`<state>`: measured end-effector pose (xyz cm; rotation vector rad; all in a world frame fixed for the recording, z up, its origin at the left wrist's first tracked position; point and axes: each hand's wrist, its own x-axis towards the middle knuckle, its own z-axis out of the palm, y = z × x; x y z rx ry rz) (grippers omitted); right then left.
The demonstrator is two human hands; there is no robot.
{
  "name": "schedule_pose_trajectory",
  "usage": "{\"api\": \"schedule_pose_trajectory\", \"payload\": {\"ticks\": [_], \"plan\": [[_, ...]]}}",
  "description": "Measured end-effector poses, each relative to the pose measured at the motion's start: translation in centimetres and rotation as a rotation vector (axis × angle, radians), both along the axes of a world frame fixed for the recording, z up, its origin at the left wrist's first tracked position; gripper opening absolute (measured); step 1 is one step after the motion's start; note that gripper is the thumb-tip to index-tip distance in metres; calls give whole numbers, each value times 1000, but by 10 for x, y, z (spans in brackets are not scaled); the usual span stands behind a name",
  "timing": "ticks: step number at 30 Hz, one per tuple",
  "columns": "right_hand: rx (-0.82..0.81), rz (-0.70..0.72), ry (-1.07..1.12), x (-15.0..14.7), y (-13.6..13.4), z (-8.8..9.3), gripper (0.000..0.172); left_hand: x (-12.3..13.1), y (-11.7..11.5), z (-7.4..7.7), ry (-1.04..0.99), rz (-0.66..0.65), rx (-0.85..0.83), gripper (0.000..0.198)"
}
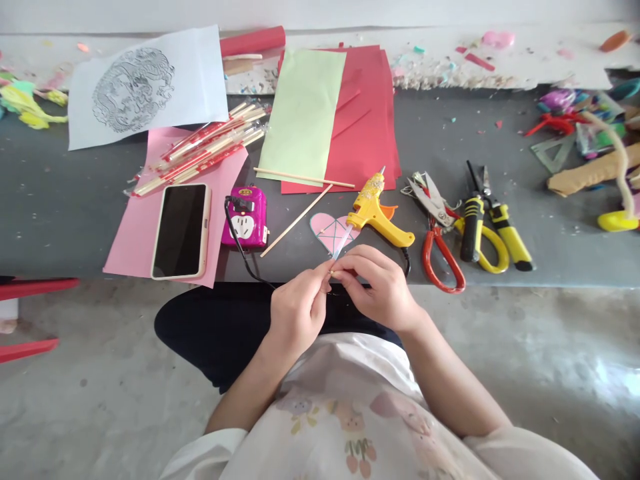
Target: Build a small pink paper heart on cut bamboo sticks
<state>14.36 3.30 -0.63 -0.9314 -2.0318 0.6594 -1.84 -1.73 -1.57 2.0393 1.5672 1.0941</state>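
My left hand [299, 308] and my right hand [379, 288] meet just in front of the table's near edge, both pinched on the end of a thin clear stick [342, 247] that points up toward a pink paper heart [331, 231]. The heart lies on the grey table [60, 207] with thin lines crossing it. A yellow glue gun [376, 212] rests right behind the heart, its nozzle pointing away from me. Two loose wooden sticks [299, 217] lie left of the heart.
A phone [181, 230] lies on pink paper beside a magenta power socket [245, 217] with a black cord. A bundle of wrapped sticks [200, 150], green and red paper sheets [360, 120], a printed drawing [145, 87], red pliers [440, 227] and yellow-handled cutters [493, 223] cover the table.
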Motion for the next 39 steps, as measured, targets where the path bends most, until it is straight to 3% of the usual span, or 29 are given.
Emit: {"api": "schedule_pose_trajectory", "payload": {"ticks": [7, 11, 18, 23, 31, 39], "plan": [[-103, 6, -8, 0, -1, -2, 13, -2, 3, 3, 221, -34, 72, 32], [-78, 18, -95, 3, 7, 0, 13, -4, 7, 6, 264, -24, -1, 29], [63, -141, -531, 0, 33, 6, 19, -11, 37, 8, 506, 186, -36, 23], [100, -179, -659, -13, 40, 4, 20, -12, 63, 17, 672, 245, -149, 27], [84, -153, -564, -6, 31, 9, 19, -4, 89, 23, 777, 279, -284, 24], [35, -157, -472, 8, 19, 10, 18, -4, 95, 18, 769, 301, -243, 21]]}}
